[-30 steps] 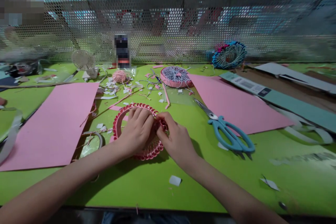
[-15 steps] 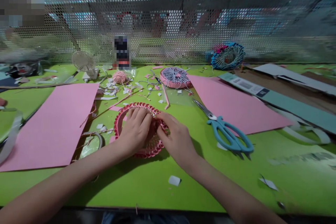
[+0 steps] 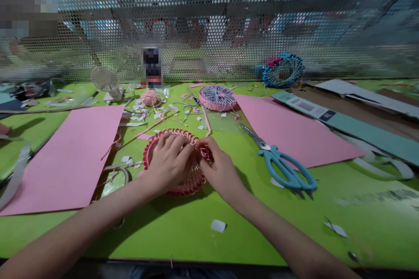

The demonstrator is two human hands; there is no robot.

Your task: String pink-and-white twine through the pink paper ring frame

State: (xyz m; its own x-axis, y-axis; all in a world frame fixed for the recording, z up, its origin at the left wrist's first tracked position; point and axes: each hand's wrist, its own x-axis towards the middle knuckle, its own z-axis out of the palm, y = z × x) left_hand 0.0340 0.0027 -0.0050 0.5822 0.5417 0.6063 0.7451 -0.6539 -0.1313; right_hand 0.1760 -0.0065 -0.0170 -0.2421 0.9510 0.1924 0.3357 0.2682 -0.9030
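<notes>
A round pink paper ring (image 3: 193, 186) with a red scalloped, woven edge is held above the green table top (image 3: 183, 235). My left hand (image 3: 168, 161) grips it from the near left and covers its middle. My right hand (image 3: 219, 168) pinches its right rim between the fingertips, close to my left fingers. The strand under those fingertips is too small to make out. Blue-handled scissors (image 3: 284, 168) lie to the right of my right hand, apart from it.
Pink card sheets (image 3: 65, 157) lie on both sides. Behind the ring are paper scraps, a pink twine ball (image 3: 149, 98) and a woven pink-and-navy disc (image 3: 218, 98). A teal woven ring (image 3: 283, 71) and small fan (image 3: 104, 79) stand against a perforated metal screen (image 3: 209, 22).
My right fingertips have shifted slightly along the ring's right rim, and the ring has tilted a little in my hands. The objects on the table have stayed in place.
</notes>
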